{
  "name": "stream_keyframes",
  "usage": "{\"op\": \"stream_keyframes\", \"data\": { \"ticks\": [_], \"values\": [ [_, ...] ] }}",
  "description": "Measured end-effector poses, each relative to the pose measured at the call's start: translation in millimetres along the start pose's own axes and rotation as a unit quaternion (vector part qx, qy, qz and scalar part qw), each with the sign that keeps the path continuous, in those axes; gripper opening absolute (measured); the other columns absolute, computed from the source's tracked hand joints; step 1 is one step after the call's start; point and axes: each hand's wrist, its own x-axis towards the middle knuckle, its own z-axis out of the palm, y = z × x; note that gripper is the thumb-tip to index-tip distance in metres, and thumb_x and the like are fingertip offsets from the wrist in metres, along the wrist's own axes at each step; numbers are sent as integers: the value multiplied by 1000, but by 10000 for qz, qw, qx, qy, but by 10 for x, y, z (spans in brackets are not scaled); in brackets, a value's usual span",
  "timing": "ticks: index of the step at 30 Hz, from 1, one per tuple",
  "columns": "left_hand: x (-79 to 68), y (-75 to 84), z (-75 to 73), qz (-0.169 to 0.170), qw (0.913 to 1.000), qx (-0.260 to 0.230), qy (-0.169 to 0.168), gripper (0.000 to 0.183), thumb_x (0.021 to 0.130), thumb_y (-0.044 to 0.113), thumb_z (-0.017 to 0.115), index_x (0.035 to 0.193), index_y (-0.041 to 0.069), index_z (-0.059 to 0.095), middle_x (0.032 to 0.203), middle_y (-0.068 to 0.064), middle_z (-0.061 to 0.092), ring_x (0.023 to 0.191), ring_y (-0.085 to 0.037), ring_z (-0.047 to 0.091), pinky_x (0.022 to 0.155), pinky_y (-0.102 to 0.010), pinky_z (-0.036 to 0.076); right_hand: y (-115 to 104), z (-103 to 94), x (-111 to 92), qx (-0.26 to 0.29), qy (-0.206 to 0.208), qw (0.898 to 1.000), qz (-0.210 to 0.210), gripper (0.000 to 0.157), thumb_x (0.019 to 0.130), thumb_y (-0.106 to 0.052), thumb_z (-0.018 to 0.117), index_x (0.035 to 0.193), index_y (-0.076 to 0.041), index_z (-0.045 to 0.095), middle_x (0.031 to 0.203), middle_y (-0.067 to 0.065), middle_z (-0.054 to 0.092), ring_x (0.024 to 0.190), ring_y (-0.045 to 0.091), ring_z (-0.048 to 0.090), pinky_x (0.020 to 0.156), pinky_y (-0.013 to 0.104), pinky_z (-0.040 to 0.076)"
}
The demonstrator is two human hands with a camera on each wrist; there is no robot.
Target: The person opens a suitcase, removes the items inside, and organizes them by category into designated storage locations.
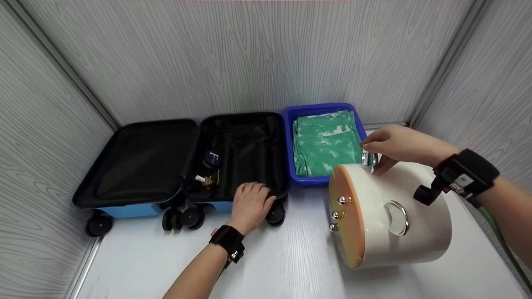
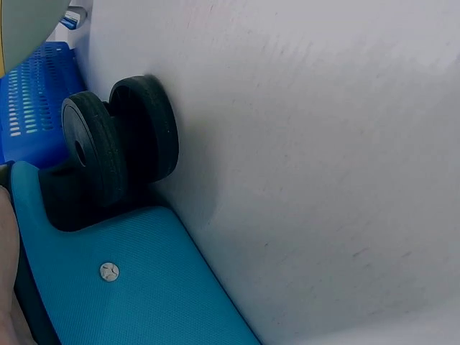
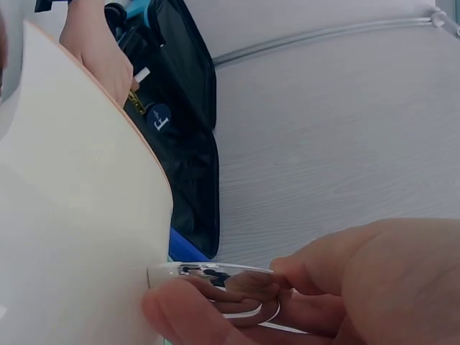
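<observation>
At the right, a rounded white case (image 1: 419, 224) has a translucent orange front and three chrome knobs. My right hand (image 1: 399, 145) pinches the chrome handle (image 3: 223, 277) on its top, thumb and fingers about the metal. An opened blue suitcase (image 1: 131, 211) lies with its two black-lined halves side by side. My left hand (image 1: 251, 207) rests on the near rim of its right half, fingers reaching over the edge. Inside that half are a round dark-blue jar (image 1: 212, 158) marked with an F and a small amber bottle (image 1: 209, 181) with a white cap.
A blue plastic basket (image 1: 314, 181) holding folded green-and-white cloth (image 1: 326, 143) stands between the suitcase and the white case. Black suitcase wheels (image 1: 99, 224) stick out along the front. Grey wood-grain panels (image 1: 266, 54) wall in the white table (image 1: 291, 261).
</observation>
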Motion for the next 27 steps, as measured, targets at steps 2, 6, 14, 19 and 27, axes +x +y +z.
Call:
{"op": "stream_keyframes", "data": {
  "ticks": [2,6,14,19,27],
  "values": [
    [1,5,-4,-3,10000,-9,-5,44,109,46,43,120,13,69,129,-8,65,126,-30,55,110,-50,36,19,1,-4,83,-20,10000,-16,57,108,-35,52,148,6,47,119,21,69,86,26,76,97,46,53],
    [3,13,-10,30,10000,-33,84,42,109,46,45,119,13,70,128,-8,66,125,-30,55,110,-50,37,84,-53,-72,278,-40,9996,-50,61,108,-40,53,148,6,46,114,19,71,89,27,76,86,39,59],
    [-17,38,-5,8,10000,-56,75,37,108,42,51,119,14,70,127,-8,66,124,-30,56,110,-50,37,279,-254,-460,-1648,-136,9841,-641,58,100,-38,68,148,-10,54,141,16,60,127,37,58,101,57,48],
    [-7,40,-17,16,9999,-54,107,39,108,44,48,118,13,70,127,-8,67,122,-29,57,108,-49,38,444,-163,-653,-1881,-345,9805,-458,95,80,-42,86,158,-15,40,160,18,37,147,45,30,110,69,30],
    [18,68,-108,-121,9984,-540,-123,39,108,42,51,127,13,68,127,-6,67,122,-29,59,108,-48,39,592,190,-763,-1858,-512,9774,-863,130,58,-37,95,164,-13,23,169,15,14,154,42,6,114,68,16]
  ]
}}
